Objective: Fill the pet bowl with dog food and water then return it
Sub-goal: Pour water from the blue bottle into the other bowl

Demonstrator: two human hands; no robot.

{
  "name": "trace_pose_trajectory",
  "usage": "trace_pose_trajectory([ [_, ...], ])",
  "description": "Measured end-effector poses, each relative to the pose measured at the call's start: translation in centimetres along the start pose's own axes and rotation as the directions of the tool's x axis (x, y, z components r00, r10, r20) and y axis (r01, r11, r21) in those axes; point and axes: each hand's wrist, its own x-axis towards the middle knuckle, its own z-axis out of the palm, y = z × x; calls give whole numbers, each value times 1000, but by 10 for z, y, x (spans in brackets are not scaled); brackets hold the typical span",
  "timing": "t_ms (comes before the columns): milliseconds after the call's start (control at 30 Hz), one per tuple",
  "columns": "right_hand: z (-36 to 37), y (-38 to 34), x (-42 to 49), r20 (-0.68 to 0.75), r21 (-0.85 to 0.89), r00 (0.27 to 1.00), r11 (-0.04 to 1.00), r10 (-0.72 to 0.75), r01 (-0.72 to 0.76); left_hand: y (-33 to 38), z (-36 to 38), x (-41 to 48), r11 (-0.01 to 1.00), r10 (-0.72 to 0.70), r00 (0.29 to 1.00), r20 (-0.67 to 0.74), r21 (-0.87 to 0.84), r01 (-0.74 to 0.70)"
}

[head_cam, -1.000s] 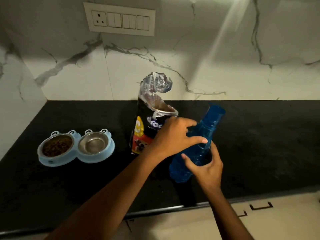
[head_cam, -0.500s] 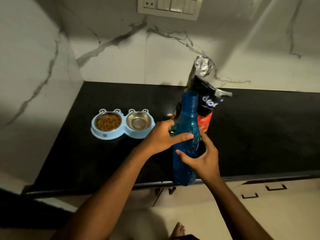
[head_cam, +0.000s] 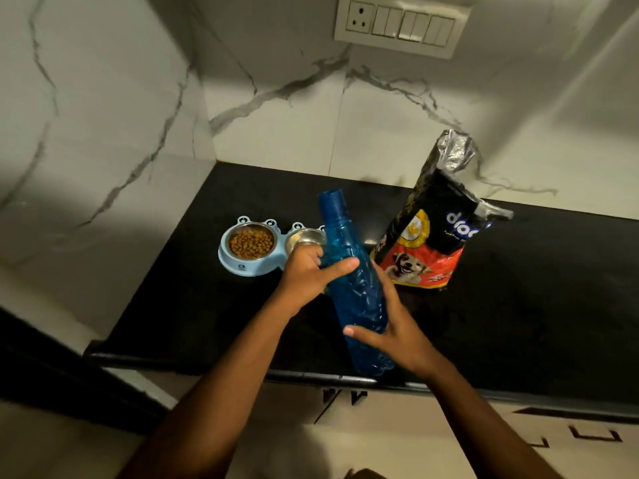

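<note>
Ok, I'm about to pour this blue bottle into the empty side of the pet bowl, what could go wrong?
The kibble sits right beside the empty steel cup, so a fast pour from the blue bottle may wet it. The open dog food bag stands close by; a swing could tip it. Left hand and right hand hold the bottle near the counter edge, so spills may run off it.

Dog food bag [head_cam: 435, 236], black upper panel: white lowercase lettering "droo", rest of word lost at crumpled bag edge. Line of small white print directly beneath: too small to read. Yellow round emblem left of lettering: content illegible. Red lower panel: puppy picture, with fine print at bottom right of it, unreadable.

Pet bowl [head_cam: 229, 261], blue front wall: small dark mark or logo, not legible.
</note>
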Motion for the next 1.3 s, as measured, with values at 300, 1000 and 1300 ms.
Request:
trace_pose_trajectory([
  [300, -27, 25, 10, -26, 1, 999, 999, -44, 44, -19, 22, 8, 989, -146, 982, -120, -28, 143],
  [1000, -2, 28, -10, -73, -75, 956, 954, 284, -289, -81, -6, 8, 784, -448, 851, 272, -338, 521],
  [1300, 13, 15, -8, -99, -135, 923, 914, 372, -383, -89, -21, 8, 758, -455, 826, 334, -341, 556],
])
